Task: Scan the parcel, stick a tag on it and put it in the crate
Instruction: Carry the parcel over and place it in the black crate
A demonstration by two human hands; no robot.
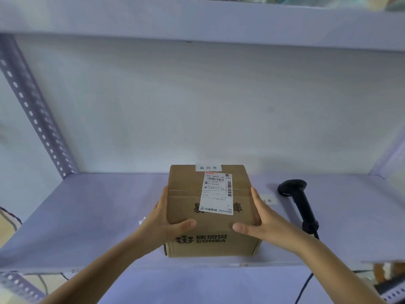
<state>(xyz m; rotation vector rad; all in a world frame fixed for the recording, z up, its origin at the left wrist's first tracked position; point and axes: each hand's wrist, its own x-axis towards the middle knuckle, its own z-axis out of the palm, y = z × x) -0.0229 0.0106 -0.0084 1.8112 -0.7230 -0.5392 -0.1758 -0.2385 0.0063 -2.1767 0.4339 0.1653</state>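
A brown cardboard parcel point(186, 205) sits on the pale shelf board point(87, 216), printed "CONBA" on its near face. A white shipping label point(217, 194) with barcodes lies on its top, and a small white tag point(208, 167) with printed characters is stuck at the top's far edge. My left hand point(166, 220) grips the parcel's left side with the thumb on top. My right hand point(260, 222) grips the right side the same way. A black handheld scanner point(298, 200) lies on the shelf to the right of the parcel, apart from both hands. No crate is in view.
Another white tag point(268, 201) lies on the shelf beside my right hand. A perforated metal upright point(35, 115) rises at the left. An upper shelf point(197, 20) hangs overhead. The scanner's cable point(304, 286) drops past the shelf's front edge.
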